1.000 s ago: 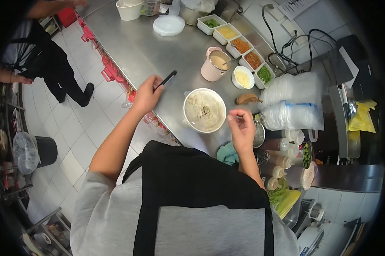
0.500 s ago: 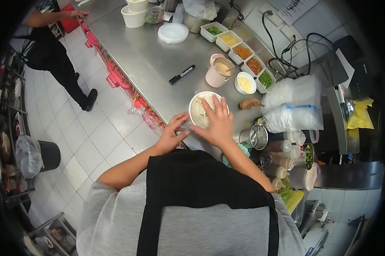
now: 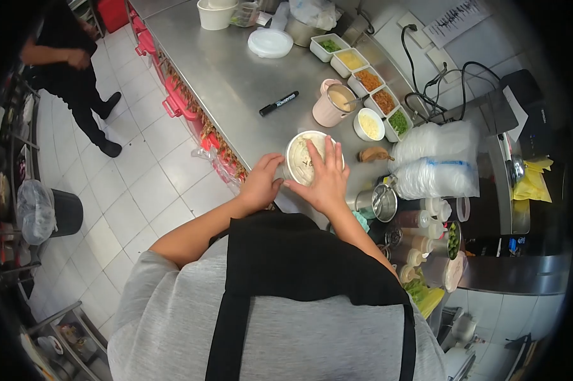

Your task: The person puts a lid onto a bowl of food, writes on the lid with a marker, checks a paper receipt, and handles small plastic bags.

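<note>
A round white takeaway bowl [image 3: 301, 166] with a clear lid stands near the table's front edge, and dark handwriting shows on the lid. My left hand [image 3: 261, 184] cups its left side, fingers together and curled against the rim. My right hand [image 3: 327, 181] lies over the lid with the fingers stretched out and the thumb at the near rim. Beyond the bowl are a black marker [image 3: 279, 103] and a pink cup [image 3: 330, 109] of pale sauce with a spoon in it. A small white bowl [image 3: 369, 124] of shredded pale food sits to the right.
White tubs of chopped toppings [image 3: 383, 100] line the wall side. Stacked plastic lids in bags [image 3: 435, 159], a metal pot [image 3: 376, 201] and several sauce bottles [image 3: 419, 219] stand at right. A white lid [image 3: 270, 43] lies farther back. Another person [image 3: 70, 70] stands across the left floor.
My left fingers have closed in against the bowl's side. The right hand stays on the lid. The other person has drawn their hand back from the table, and the view has shifted slightly.
</note>
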The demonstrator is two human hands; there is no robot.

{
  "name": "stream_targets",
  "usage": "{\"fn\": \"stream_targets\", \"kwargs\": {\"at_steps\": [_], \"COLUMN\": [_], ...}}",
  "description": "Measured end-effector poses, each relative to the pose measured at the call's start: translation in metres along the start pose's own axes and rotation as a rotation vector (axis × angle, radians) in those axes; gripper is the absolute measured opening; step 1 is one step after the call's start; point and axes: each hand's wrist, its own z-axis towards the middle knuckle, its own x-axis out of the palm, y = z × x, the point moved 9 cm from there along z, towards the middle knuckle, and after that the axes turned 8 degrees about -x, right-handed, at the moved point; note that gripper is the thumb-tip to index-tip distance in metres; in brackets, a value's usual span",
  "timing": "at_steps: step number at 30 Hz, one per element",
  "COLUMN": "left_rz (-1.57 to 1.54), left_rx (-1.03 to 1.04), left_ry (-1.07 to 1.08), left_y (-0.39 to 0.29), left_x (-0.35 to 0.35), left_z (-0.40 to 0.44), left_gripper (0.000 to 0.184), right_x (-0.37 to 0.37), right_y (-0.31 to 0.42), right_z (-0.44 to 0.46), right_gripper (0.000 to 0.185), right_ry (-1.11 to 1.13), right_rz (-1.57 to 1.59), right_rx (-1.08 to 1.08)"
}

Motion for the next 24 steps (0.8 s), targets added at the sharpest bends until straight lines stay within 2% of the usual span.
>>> {"fn": "stream_targets", "kwargs": {"at_steps": [2, 5, 8, 14, 17, 23, 24], "left_rz": [0.223, 0.321, 0.262, 0.141, 0.009, -0.987, -1.003], "left_rx": [0.111, 0.119, 0.08, 0.115, 0.021, -0.574, -0.595], "left_ry": [-0.112, -0.127, -0.121, -0.099, 0.012, 0.244, 0.252], "left_y": [-0.01, -0.006, -0.003, -0.013, -0.009, 0.051, 0.051], "left_x": [-0.003, -0.002, -0.003, -0.013, -0.003, 0.051, 0.051], "left_z": [0.002, 0.006, 0.007, 0.005, 0.01, 0.031, 0.032], "left_gripper": [0.038, 0.035, 0.032, 0.054, 0.052, 0.033, 0.033], "right_x": [0.0, 0.001, 0.001, -0.002, -0.002, 0.0, -0.001], "right_y": [0.0, -0.001, -0.003, -0.017, -0.034, -0.051, -0.048], "right_z": [0.001, 0.0, 0.0, -0.003, -0.007, -0.016, -0.016], "right_gripper": [0.095, 0.096, 0.096, 0.091, 0.087, 0.08, 0.08], "right_ry": [0.008, 0.007, -0.013, -0.035, -0.126, -0.171, -0.164], "right_rz": [-0.004, -0.002, 0.014, 0.134, 0.221, 0.274, 0.266], "right_rx": [-0.002, 0.004, 0.014, 0.082, 0.064, 0.074, 0.066]}}
